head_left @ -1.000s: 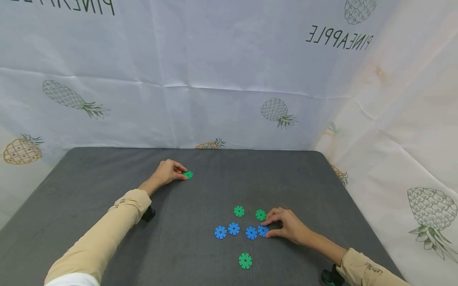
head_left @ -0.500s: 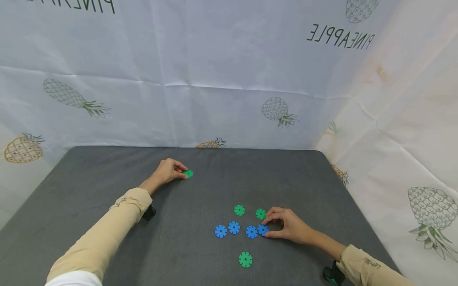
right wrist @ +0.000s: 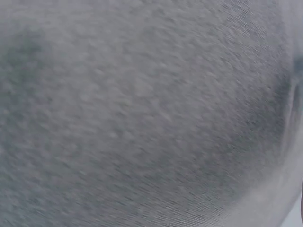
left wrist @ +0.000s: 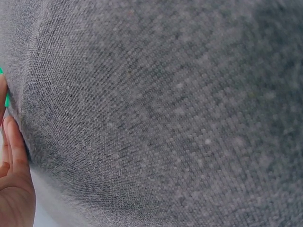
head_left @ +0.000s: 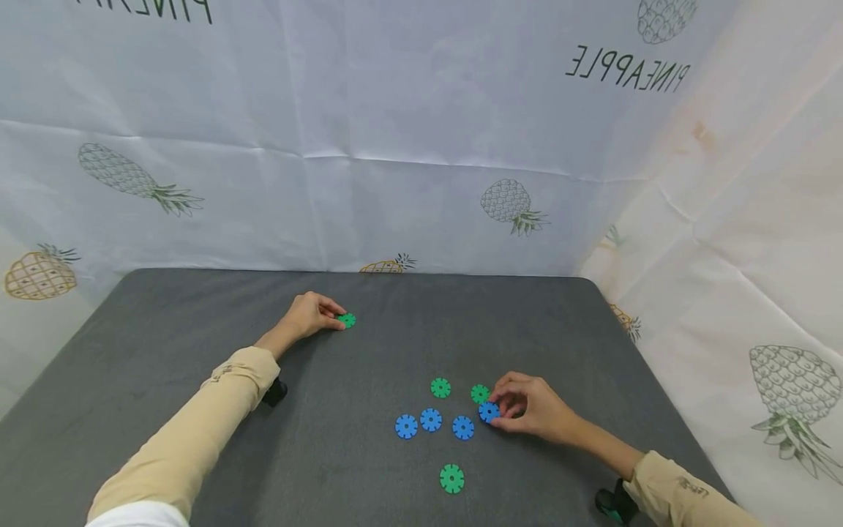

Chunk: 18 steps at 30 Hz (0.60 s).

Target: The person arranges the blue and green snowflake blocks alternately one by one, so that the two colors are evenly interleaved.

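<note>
At the far left of the table, my left hand (head_left: 308,315) pinches a green notched disc (head_left: 348,320) between thumb and fingers. The left wrist view catches only some of that hand's fingers (left wrist: 18,146) and a sliver of green at its edge. My right hand (head_left: 536,407) holds a blue notched disc (head_left: 489,412) by its right side, just in front of a green disc (head_left: 479,394). Left of it lie more blue discs, one close by (head_left: 463,427) and a pair farther off (head_left: 431,419). The right wrist view is blurred and shows mostly cloth.
One green disc (head_left: 440,388) lies behind the blue ones, and another green disc (head_left: 451,479) lies nearer to me. Dark grey cloth (head_left: 316,439) covers the table. White curtains (head_left: 395,110) with pineapple prints hang behind it and on the right.
My right hand has drawn the rightmost blue disc slightly away and to the right, apart from its blue neighbour. The left hand stays in place with its green disc.
</note>
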### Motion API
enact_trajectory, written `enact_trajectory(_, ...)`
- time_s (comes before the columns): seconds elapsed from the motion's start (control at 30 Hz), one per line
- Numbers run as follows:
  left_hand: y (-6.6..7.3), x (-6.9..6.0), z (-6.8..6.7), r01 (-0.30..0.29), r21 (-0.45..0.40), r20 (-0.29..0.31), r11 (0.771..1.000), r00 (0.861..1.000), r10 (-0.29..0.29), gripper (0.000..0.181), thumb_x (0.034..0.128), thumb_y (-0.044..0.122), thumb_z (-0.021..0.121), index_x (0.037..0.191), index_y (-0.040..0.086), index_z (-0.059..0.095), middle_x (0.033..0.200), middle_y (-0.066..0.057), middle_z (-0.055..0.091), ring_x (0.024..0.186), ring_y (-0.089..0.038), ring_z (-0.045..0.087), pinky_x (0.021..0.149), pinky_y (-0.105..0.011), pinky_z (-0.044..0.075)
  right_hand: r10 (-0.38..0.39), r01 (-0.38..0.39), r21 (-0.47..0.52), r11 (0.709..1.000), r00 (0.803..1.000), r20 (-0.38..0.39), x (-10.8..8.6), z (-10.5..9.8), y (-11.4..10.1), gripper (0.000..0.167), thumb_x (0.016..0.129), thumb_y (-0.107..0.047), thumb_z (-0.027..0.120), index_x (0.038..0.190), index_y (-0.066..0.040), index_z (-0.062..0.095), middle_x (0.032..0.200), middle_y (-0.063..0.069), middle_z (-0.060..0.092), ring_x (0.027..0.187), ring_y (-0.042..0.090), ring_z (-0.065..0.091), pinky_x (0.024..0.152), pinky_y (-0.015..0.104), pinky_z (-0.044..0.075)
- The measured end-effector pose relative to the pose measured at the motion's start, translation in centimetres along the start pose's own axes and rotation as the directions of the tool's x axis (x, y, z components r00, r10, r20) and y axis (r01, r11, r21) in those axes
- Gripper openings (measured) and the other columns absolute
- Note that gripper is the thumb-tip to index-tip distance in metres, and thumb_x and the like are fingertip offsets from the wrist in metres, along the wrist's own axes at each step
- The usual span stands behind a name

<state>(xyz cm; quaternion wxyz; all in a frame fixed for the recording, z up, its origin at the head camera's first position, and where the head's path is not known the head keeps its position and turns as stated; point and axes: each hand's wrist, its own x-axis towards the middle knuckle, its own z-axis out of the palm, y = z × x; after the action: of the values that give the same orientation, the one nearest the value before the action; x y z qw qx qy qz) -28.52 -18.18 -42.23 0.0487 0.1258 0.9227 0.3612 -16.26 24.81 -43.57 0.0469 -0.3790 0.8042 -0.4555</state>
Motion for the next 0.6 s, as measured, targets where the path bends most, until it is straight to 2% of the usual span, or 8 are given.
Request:
enact_trajectory(0.13, -0.2, 0.0, -0.1, 0.004, -0.005, 0.0, 1.0, 1.0, -0.004, 0.027, 0.0806, 0.013, 0.078, 0.103, 0.0, 0.074, 0.097, -0.016, 0.069, 0.089, -0.028, 0.064, 0.074, -0.038, 0.053, -0.005, 0.005, 0.001, 1.0, 1.0, -0.012, 0.6, -0.4, 0.1, 0.022, 0.079, -0.004, 0.078, 0.098, 0.002, 0.068, 0.096, 0.014, 0.058, 0.072, 0.011, 0.065, 0.061, 0.028, 0.057)
enact_trajectory(0.37, -0.4, 0.1, 0.0, 0.012, -0.016, -0.004, 1.0, 1.0, -0.012, 0.027, 0.0799, 0.013, 0.079, 0.103, 0.0, 0.074, 0.097, -0.015, 0.069, 0.088, -0.026, 0.063, 0.074, -0.037, 0.052, -0.006, 0.005, -0.036, 0.999, 1.0, -0.027, 2.2, -1.0, 0.1, 0.024, 0.077, -0.002, 0.079, 0.097, 0.002, 0.069, 0.096, 0.014, 0.059, 0.072, 0.018, 0.065, 0.064, 0.03, 0.057)
enact_trajectory(0.6, -0.4, 0.2, 0.0, 0.006, -0.023, -0.003, 1.0, 1.0, -0.006, 0.027, 0.0799, 0.013, 0.079, 0.104, 0.001, 0.074, 0.098, -0.015, 0.069, 0.089, -0.027, 0.063, 0.074, -0.037, 0.052, 0.035, -0.036, -0.015, 0.999, 0.999, -0.009, 4.5, -1.2, 0.3, 0.022, 0.079, -0.006, 0.079, 0.098, 0.0, 0.07, 0.098, 0.012, 0.059, 0.074, 0.012, 0.064, 0.066, 0.028, 0.057)
